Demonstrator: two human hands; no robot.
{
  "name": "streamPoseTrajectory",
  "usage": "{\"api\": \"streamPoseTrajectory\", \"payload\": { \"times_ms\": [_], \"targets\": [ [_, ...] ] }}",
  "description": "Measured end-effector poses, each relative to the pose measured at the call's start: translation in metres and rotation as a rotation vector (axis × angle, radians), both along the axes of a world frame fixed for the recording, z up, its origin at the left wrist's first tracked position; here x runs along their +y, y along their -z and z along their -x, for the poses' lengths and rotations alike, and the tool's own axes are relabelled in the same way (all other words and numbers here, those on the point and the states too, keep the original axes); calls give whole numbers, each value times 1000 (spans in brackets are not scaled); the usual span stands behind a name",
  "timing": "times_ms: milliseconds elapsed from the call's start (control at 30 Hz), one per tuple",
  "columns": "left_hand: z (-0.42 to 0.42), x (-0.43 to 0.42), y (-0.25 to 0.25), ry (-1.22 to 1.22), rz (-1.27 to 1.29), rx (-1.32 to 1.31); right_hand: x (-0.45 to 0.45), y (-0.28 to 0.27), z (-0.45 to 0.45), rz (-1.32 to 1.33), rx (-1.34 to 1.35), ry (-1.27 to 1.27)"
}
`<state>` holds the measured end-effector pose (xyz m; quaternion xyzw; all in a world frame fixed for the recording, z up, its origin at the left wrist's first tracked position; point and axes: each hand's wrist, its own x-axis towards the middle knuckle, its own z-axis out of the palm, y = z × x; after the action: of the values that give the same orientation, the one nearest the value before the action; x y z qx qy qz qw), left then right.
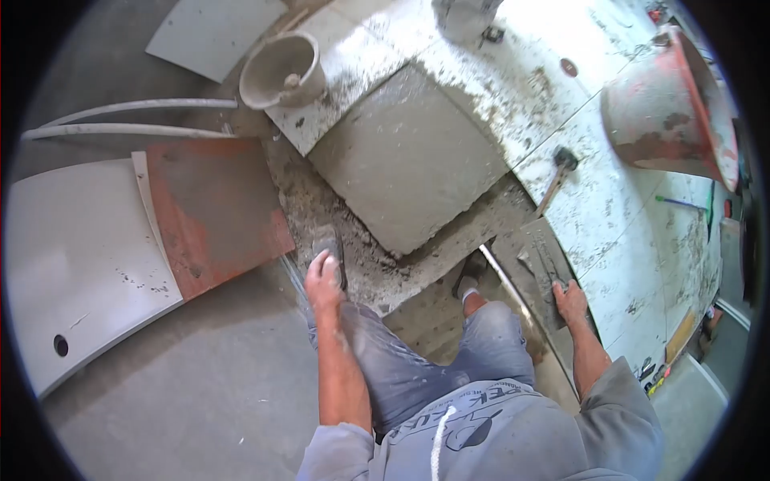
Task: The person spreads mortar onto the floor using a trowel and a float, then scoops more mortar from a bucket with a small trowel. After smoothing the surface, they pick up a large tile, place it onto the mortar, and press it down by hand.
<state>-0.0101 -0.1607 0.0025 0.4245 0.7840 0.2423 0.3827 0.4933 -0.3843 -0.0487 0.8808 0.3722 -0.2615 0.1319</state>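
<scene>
My left hand (pixel 324 280) rests beside the grey shoe (pixel 327 240) in front of my knee, its fingers loosely bent and slightly apart, with nothing visible in them. On the right, my right hand (pixel 569 303) is closed round the handle of a flat metal trowel (pixel 547 268), which lies by the edge of the white tiles (pixel 597 216). Ahead of me, a square patch of smooth grey mortar (pixel 413 156) has rough, crumbly edges. Loose mortar (pixel 353 232) lies along its near left side.
A bucket (pixel 253 76) stands at the upper left, a large red-rimmed one (pixel 654 112) at the right. A mallet (pixel 564 160) lies on the tiles. To the left are a reddish board (pixel 216 208) and a pale panel (pixel 84 248). A white strip (pixel 505 276) runs near my right foot.
</scene>
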Motion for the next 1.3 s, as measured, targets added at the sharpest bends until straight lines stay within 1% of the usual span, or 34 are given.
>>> {"api": "streamPoseTrajectory", "payload": {
  "times_ms": [67,133,167,233,267,333,367,433,467,500,533,567,600,633,667,767,833,900,967,1000,1067,1100,1167,1200,1267,1300],
  "targets": [
    [24,-19,-11,-106,-66,-79,8,-25,-7,-58,94,83],
    [27,-30,-44,-191,-82,-99,8,-24,-18,-179,120,59],
    [31,-35,-54,-183,-104,-113,16,-41,-20,-203,108,64],
    [39,-46,-70,-242,-154,-101,36,-78,-15,-276,293,67],
    [37,-50,-78,-232,-178,-112,42,-84,-19,-303,286,72],
    [30,-59,-90,-325,-227,-91,54,-93,-28,-361,413,98],
    [25,-63,-99,-340,-219,-98,62,-110,-29,-378,404,101],
    [31,-74,-93,-346,-243,-134,77,-150,-29,-346,972,491],
    [35,-77,-90,-356,-255,-160,81,-156,-34,-370,961,498],
    [36,-79,-90,-335,-266,-179,84,-161,-42,-428,1330,547],
    [37,-82,-90,-391,-259,-229,86,-168,-46,-485,1702,573],
    [35,-83,-91,-451,-252,-280,89,-181,-40,-517,1691,567],
    [30,-85,-93,-438,-265,-299,95,-196,-27,-664,1582,674],
    [26,-86,-96,-482,-274,-300,99,-207,-22,-804,1471,772],
    [24,-86,-98,-533,-284,-298,101,-208,-28,-820,1475,752],
    [15,-88,-106,-527,-330,-291,108,-179,-34,-849,1446,803],
    [13,-96,-116,-487,-380,-250,107,-149,-26,-825,1439,859],
    [18,-104,-129,-513,-396,-208,117,-125,-16,-791,1463,877],
    [26,-110,-139,-564,-395,-201,125,-107,-10,-672,1234,703],
    [28,-112,-142,-571,-391,-192,130,-98,-3,-660,1238,703],
    [29,-116,-144,-652,-357,-211,137,-82,7,-471,474,129],
    [31,-119,-140,-671,-337,-207,135,-74,13,-447,471,116],
    [34,-114,-131,-639,-313,-260,136,-63,26,-536,525,72],
    [37,-112,-123,-661,-304,-259,142,-69,33,-520,524,54],
    [42,-102,-106,-602,-278,-295,153,-88,46,-420,557,44],
    [39,-95,-106,-588,-260,-303,161,-99,51,-416,553,44]
  ]
}}
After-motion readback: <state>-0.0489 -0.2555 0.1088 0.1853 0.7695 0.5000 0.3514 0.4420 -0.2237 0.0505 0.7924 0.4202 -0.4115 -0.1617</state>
